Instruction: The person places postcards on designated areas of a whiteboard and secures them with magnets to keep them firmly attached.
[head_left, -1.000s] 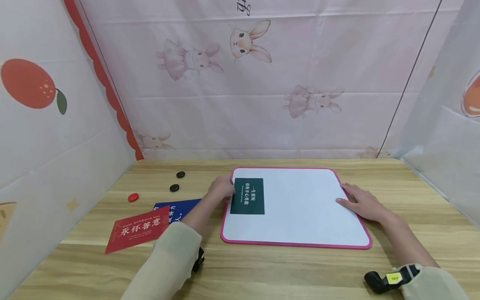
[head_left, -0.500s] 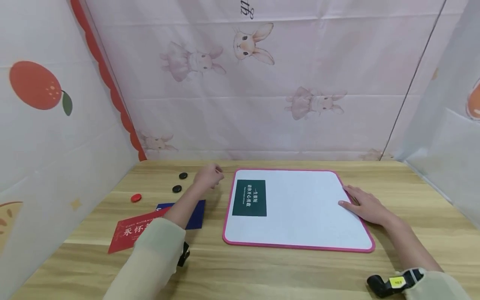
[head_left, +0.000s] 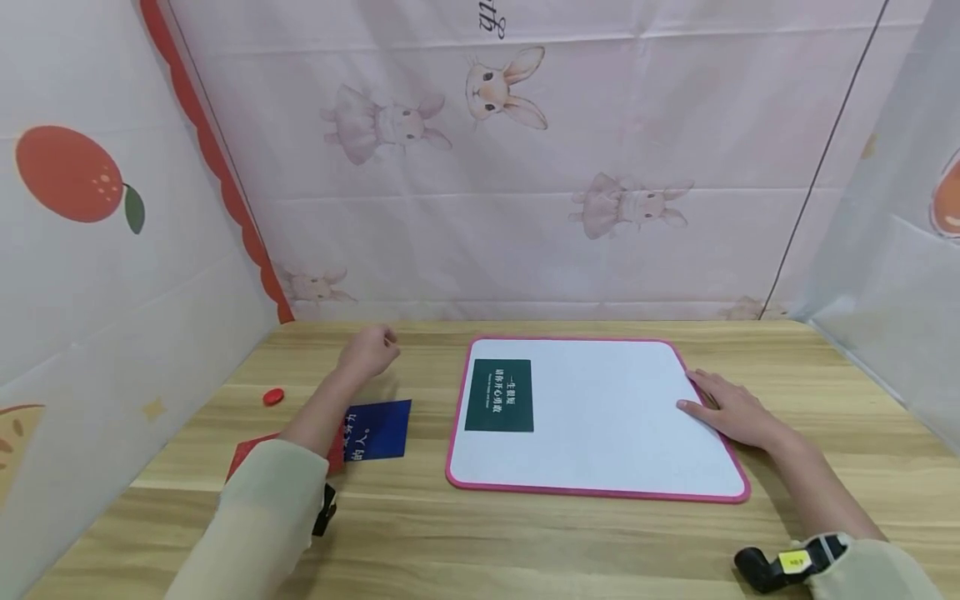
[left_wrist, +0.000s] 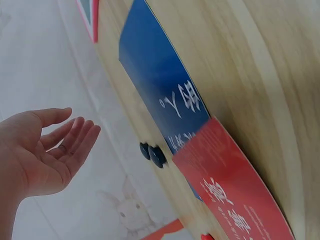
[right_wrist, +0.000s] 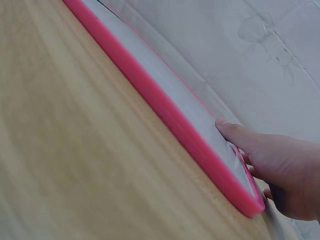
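Observation:
My left hand is over the far left of the table, its fingers loosely bent and holding nothing. In the left wrist view, two black round magnets lie on the table beyond a blue card; the hand and arm hide them in the head view. My right hand holds the right edge of a pink-framed whiteboard. Its thumb rests on the white face and its fingers are along the frame, as the right wrist view shows. A dark green card with white writing lies on the board's left side.
A red card overlaps the blue card, partly under my left forearm in the head view. Farther left is a red round magnet. A rabbit-printed cloth stands behind the wooden table.
My left hand has left the green card at the whiteboard's left edge and moved left toward the black magnets. The right hand stays on the board's right edge.

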